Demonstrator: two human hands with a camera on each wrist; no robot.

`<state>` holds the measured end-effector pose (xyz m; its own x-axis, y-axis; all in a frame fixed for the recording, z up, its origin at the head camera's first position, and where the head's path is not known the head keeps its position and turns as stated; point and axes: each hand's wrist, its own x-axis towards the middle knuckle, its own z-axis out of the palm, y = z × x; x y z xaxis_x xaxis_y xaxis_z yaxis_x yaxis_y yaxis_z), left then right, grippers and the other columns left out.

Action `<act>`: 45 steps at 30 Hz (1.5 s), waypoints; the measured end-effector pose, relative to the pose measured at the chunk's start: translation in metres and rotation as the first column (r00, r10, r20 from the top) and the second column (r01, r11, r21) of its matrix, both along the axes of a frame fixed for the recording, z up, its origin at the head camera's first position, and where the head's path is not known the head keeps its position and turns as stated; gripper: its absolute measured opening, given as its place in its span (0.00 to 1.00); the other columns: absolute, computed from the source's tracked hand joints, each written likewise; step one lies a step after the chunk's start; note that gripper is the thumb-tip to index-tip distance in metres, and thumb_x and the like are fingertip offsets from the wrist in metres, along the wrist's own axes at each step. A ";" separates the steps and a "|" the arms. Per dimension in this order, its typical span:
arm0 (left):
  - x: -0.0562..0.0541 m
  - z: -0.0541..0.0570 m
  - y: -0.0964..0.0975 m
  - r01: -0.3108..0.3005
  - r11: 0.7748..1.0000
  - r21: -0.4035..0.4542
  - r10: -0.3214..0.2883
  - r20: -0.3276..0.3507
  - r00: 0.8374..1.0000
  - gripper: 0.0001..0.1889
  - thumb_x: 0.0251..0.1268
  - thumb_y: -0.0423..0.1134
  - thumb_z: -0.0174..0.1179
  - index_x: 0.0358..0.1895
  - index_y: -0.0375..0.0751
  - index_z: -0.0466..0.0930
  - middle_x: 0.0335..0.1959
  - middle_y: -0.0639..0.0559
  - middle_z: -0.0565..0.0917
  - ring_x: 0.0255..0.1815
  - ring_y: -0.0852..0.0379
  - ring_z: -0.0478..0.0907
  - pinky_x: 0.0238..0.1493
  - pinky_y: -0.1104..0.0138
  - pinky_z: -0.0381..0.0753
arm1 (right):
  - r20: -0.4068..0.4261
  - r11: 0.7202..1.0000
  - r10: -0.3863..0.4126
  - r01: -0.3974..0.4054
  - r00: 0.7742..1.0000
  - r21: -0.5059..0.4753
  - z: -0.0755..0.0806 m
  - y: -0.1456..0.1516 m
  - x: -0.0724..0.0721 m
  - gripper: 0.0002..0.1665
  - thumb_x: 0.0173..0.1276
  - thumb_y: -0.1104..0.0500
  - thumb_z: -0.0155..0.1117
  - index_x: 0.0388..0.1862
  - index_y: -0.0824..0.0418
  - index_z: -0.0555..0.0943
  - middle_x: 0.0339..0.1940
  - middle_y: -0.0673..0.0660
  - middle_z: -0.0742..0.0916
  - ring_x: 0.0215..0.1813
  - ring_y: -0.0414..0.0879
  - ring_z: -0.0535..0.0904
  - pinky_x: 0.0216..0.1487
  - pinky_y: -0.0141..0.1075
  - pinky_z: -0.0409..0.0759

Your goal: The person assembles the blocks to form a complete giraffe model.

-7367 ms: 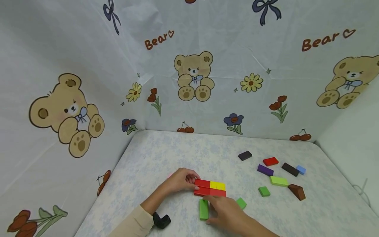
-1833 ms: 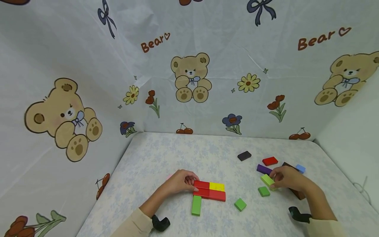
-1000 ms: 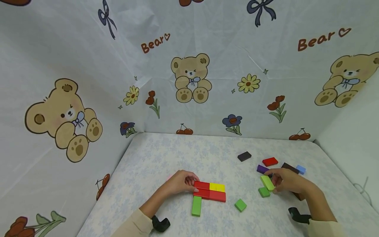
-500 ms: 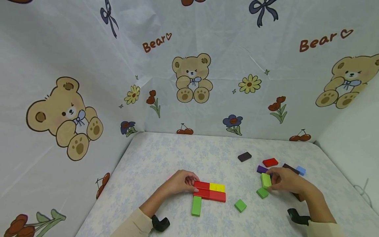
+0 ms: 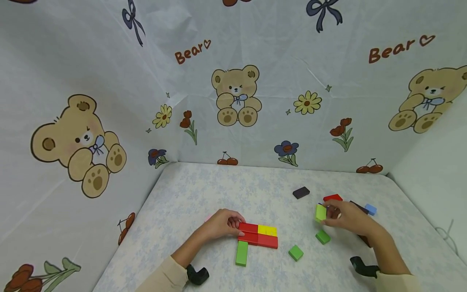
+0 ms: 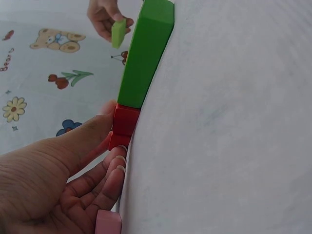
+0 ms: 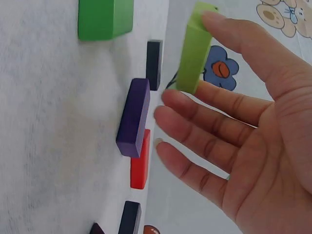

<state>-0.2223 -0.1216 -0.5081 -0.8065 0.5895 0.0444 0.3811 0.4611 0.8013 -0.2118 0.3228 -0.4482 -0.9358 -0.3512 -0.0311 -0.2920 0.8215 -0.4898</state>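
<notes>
Head view: The right hand (image 5: 350, 217) pinches a smooth lime-green rectangular block (image 5: 320, 213) above the right part of the desk (image 5: 204, 186). The left hand (image 5: 219, 224) steadies the left end of a two-row layout: an upper red rectangular block (image 5: 249, 228) beside a yellow rectangular block (image 5: 268, 230), with a lower-left red rectangular block (image 5: 248, 237) and a lower-right red rectangular block (image 5: 268, 241) in front. A mid-green rectangular block (image 5: 241, 253) abuts the lower-left red piece. Risk: uneven pressure from the left hand could open the seams or skew the green piece. The desk has a pale covering with blue mottling. White sheeting printed with bears (image 5: 237, 97) stands behind it; a thin white cord (image 5: 446, 235) hangs at the right.

Left wrist view: The left grip is narrow, with thumb and fingers on the ends of the two left red pieces. A pink block (image 6: 108, 222) sits just beside the fingers; a careless withdrawal could knock it.

Right wrist view: The right grip holds the lime-green block between thumb and fingertips, clear of the desk. Contact appears small, so the block could pivot or slip. A purple rectangular block (image 7: 133, 117) lies near the fingers; a low pass could bump it.
</notes>
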 end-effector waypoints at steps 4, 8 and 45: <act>-0.001 -0.001 0.000 0.003 1.000 0.002 -0.003 -0.004 1.000 0.15 0.54 0.41 0.78 0.45 0.48 0.88 0.29 0.57 0.81 0.30 0.65 0.76 0.34 0.71 0.79 | -0.050 0.999 0.006 -0.008 0.999 -0.032 -0.001 -0.006 -0.001 0.36 0.57 0.47 0.80 0.57 0.68 0.81 0.42 0.55 0.85 0.39 0.47 0.79 0.32 0.31 0.78; -0.001 -0.003 0.000 0.006 1.000 0.004 -0.006 -0.010 1.000 0.14 0.54 0.41 0.78 0.44 0.49 0.87 0.29 0.58 0.80 0.31 0.65 0.76 0.34 0.71 0.78 | -0.095 0.999 0.015 -0.019 0.995 -0.040 -0.005 -0.012 -0.003 0.35 0.57 0.46 0.80 0.57 0.66 0.82 0.46 0.55 0.86 0.38 0.45 0.78 0.34 0.32 0.78; -0.003 -0.002 0.000 0.006 1.000 -0.015 -0.006 -0.006 1.000 0.14 0.55 0.42 0.78 0.45 0.50 0.88 0.29 0.58 0.81 0.31 0.65 0.76 0.35 0.71 0.79 | -0.013 0.991 0.127 -0.127 0.992 -0.027 -0.011 -0.076 0.006 0.37 0.55 0.45 0.81 0.60 0.59 0.81 0.50 0.51 0.86 0.42 0.45 0.79 0.36 0.32 0.80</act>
